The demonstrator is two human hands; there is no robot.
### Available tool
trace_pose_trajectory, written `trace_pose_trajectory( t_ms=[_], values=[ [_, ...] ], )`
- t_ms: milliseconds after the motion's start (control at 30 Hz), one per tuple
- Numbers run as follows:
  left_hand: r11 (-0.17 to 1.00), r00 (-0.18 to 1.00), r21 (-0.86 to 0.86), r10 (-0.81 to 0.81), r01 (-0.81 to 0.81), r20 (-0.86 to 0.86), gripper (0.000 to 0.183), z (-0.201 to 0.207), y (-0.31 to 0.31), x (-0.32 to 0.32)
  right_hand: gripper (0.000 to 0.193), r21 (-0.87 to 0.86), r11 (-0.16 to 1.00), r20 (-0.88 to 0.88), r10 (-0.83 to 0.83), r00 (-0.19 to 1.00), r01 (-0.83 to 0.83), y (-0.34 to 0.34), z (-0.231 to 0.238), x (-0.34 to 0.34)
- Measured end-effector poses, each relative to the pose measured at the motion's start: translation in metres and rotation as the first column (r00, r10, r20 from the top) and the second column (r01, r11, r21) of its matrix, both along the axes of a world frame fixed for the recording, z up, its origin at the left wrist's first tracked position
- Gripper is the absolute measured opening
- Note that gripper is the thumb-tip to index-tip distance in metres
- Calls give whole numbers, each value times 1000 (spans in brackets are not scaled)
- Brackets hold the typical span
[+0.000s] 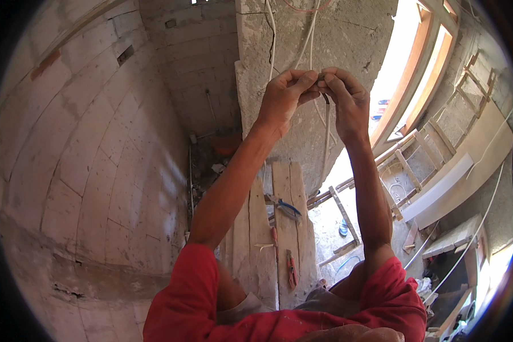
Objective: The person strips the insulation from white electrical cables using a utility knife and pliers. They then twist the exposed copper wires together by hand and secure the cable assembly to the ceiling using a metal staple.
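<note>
Both my hands are raised in front of the rough grey wall pillar, their fingertips nearly meeting. My left hand [285,98] is closed in a pinch between thumb and fingers. My right hand [349,101] pinches from the other side. A small dark piece shows between the fingertips, too small to make out in detail. Just below it, a cable [327,122] with a black upper end bends up into my fingers, its pale length hanging down along the pillar. Other pale cables [272,34] run down the pillar beside and above my hands.
Below me are wooden planks [256,239] bearing blue-handled pliers [289,209], a thin red-handled tool [274,235] and a red cutter-like tool [291,269]. A block wall [91,148] rises on the left. On the right are a window frame [410,74] and a wooden ladder [407,171].
</note>
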State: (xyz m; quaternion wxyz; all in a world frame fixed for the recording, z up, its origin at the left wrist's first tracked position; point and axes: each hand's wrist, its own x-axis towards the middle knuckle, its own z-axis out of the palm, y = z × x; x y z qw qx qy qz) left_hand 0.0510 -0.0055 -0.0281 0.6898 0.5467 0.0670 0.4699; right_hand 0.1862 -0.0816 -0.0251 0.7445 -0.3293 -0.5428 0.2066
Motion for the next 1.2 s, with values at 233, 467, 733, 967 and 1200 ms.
trace_pose_trajectory(
  t_ms=[233, 467, 733, 967, 1200],
  values=[
    [965, 989, -233, -95, 119, 113, 19, -23, 41, -7, 21, 112, 992, -163, -36, 986, 55, -3, 5, 12],
    [958, 989, -277, -29, 68, 143, 19, -15, 29, -4, 33, 115, 991, -195, 84, 977, -62, 1, 4, 28],
    [976, 986, -211, 92, -60, 142, 26, -2, 14, -6, 44, -1, 998, 118, -70, 991, 71, 4, -3, 11],
    [962, 965, 76, 260, -262, 36, 37, -5, 10, -4, 44, -243, 970, 285, 100, 953, -29, -3, 4, 28],
    [928, 956, 301, 265, -218, -128, 42, -10, 9, -8, 35, -451, 892, 247, 133, 960, -8, -3, -3, 32]
  ],
)
